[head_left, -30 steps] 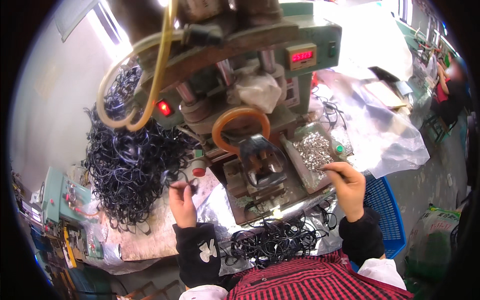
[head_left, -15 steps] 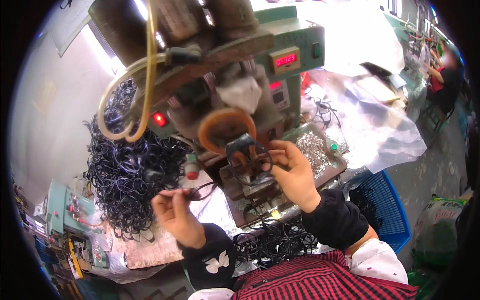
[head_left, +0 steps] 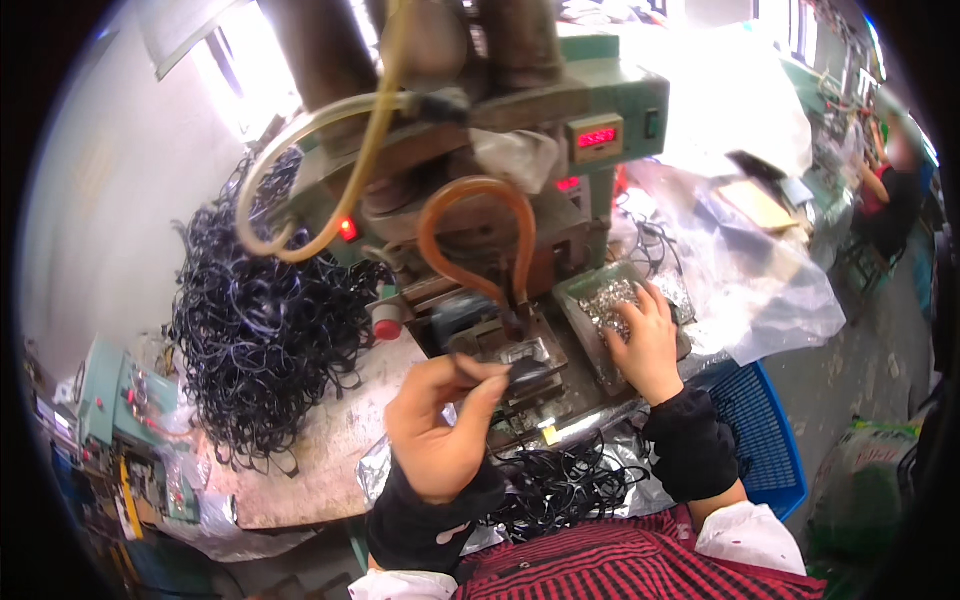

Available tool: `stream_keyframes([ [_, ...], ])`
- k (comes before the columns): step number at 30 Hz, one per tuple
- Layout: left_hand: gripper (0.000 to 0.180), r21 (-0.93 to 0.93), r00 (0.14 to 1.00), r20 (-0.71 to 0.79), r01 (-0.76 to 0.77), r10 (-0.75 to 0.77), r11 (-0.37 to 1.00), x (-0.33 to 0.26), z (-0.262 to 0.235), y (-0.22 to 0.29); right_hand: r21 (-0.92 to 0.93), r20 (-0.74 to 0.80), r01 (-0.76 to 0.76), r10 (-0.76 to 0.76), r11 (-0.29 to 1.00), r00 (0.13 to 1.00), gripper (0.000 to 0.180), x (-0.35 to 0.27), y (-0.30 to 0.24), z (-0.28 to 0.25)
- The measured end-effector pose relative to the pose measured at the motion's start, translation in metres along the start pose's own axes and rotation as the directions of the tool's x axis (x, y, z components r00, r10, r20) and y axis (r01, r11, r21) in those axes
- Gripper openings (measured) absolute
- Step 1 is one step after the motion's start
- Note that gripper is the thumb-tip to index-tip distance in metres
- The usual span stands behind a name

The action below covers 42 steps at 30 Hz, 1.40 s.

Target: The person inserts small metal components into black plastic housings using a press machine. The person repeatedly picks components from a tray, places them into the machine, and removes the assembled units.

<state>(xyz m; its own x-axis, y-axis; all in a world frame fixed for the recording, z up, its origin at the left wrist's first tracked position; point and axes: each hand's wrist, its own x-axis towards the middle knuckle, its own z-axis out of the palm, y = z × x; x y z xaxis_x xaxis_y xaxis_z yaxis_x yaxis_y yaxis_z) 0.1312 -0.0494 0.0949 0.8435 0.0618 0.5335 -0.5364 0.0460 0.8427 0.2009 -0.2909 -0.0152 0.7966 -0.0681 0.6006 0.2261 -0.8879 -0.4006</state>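
Observation:
My left hand (head_left: 445, 425) is closed, thumb and fingers pinching a thin black strap (head_left: 528, 373) at the front of the press's metal die block (head_left: 545, 350). Most of the strap is hidden by the fingers. My right hand (head_left: 648, 345) reaches over a shallow tray (head_left: 598, 372) of small silvery metal pieces (head_left: 600, 302). Its fingers are bent and apart, their tips at the pieces; nothing shows held in them. Just above the die block hangs a looped orange-brown tube (head_left: 478, 188).
A big heap of black strap loops (head_left: 265, 330) lies left of the green press (head_left: 625, 90). More black loops (head_left: 570, 480) lie near my lap. A red button (head_left: 386, 322) stands left of the die. At right are a blue basket (head_left: 765, 430) and a seated person (head_left: 890, 200).
My right hand has let go of the black loop at the press and moved right to the tray. My left hand has moved right and up to the die. The view has shifted slightly.

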Motion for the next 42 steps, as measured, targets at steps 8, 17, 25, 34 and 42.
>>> stream_keyframes([
  [8,0.013,0.183,0.996,0.071,0.037,-0.05,0.982,0.009,0.011,-0.002,0.18,-0.041,-0.079,0.087,0.981,0.995,0.01,0.015,0.023,0.02],
  [17,0.016,0.192,0.993,0.097,0.042,-0.061,0.98,0.004,0.004,-0.003,0.542,0.03,-0.164,0.176,0.824,0.984,0.007,0.017,0.02,0.013],
  [25,0.018,0.21,0.782,-0.609,-0.001,0.132,0.978,-0.02,-0.065,-0.058,0.657,0.096,-0.313,0.335,0.686,0.937,0.013,-0.006,0.019,0.008],
  [34,0.031,0.89,0.856,0.457,-0.438,0.241,-0.129,0.169,-0.199,-0.131,0.635,0.063,-0.179,0.181,0.751,0.981,0.012,0.013,-0.028,0.0],
  [42,0.027,0.871,0.857,0.442,-0.48,0.263,0.1,0.121,-0.202,-0.132,0.604,0.095,-0.359,0.382,0.712,0.919,0.008,-0.023,0.007,-0.016],
])
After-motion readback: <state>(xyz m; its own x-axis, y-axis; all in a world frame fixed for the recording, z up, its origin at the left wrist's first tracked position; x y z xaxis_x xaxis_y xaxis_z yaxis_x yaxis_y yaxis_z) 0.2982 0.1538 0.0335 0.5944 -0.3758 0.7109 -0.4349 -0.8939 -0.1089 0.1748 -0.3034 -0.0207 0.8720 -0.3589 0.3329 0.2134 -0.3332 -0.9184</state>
